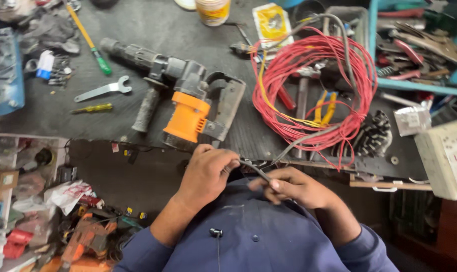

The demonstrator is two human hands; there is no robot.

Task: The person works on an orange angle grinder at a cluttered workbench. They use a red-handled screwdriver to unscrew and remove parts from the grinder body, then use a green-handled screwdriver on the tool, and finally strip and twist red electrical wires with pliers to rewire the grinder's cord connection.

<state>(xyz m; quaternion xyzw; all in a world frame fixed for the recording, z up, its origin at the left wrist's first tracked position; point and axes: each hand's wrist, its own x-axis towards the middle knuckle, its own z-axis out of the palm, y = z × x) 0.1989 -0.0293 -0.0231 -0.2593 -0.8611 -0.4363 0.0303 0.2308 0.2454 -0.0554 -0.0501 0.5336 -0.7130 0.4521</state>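
Nearby, teal tray [373,60] holding pliers [430,43], both hands [206,174] gripping cable [309,138]

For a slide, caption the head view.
Both hands, left and right, pinch a grey cable beside an orange rotary hammer.

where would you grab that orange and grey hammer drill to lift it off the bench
Probably by the grey loop handle at the rear of the hammer drill, coming from the near right: it faces the bench edge, open and uncovered. The black side grip sticking toward you suits a second hand.

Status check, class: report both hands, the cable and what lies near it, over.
Left hand and right hand pinch grey cable. Hammer drill just beyond. Red wire coil over cable's run.
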